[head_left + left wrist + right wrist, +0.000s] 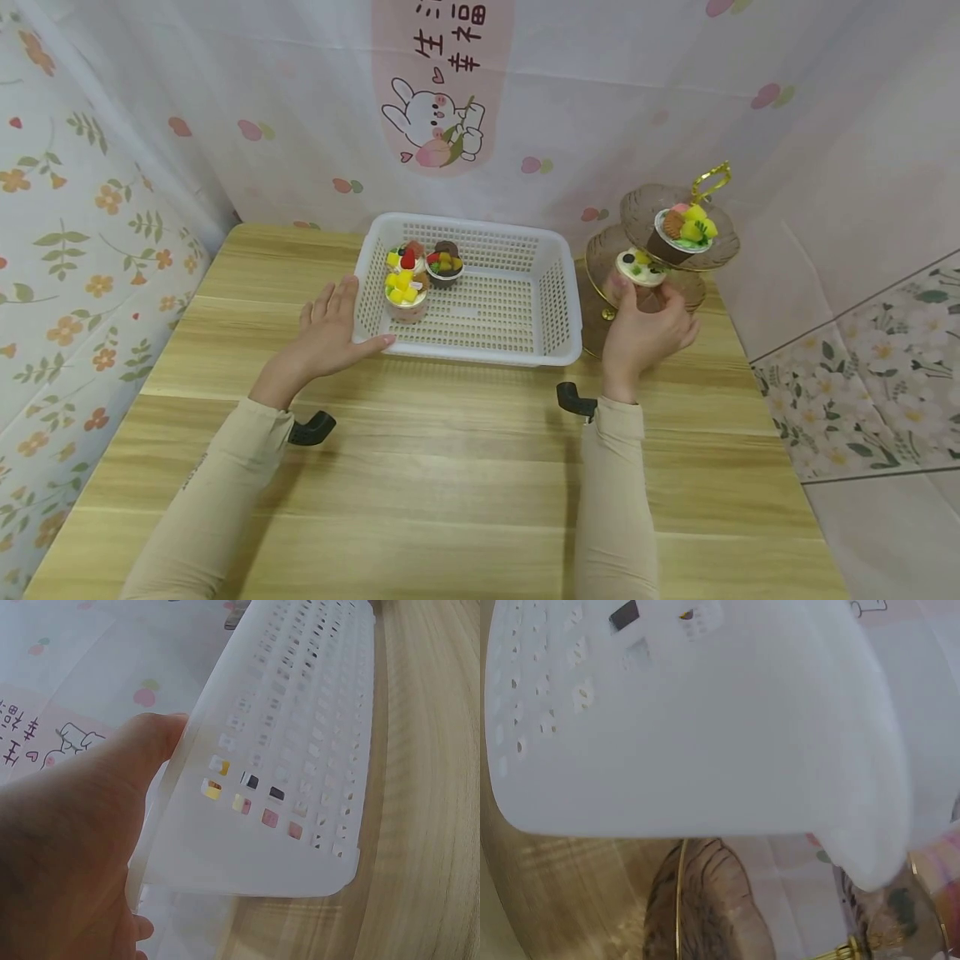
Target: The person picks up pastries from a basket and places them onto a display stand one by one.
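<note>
My left hand [324, 329] lies against the left end of the white plastic basket [480, 354], its fingers straight and the thumb over the front rim. Inside that end sit a pink cup with yellow fruit [407, 300], a brown cup with chocolate topping [446, 265] and a cup with a strawberry [406, 257]. My right hand [648, 333] grips a toy dessert cup with white cream [637, 268] at a lower tier of the smoky tiered stand [637, 197]. Whether this cup touches the tier cannot be told. A brown fruit-topped cup [681, 235] stands on the top tier.
A gold handle [711, 182] rises from the stand's top. The stand is close to the basket's right end. Patterned cloth [300, 100] hangs behind the wooden table [450, 483]. Black wrist-camera mounts [576, 400] stick out from both sleeves.
</note>
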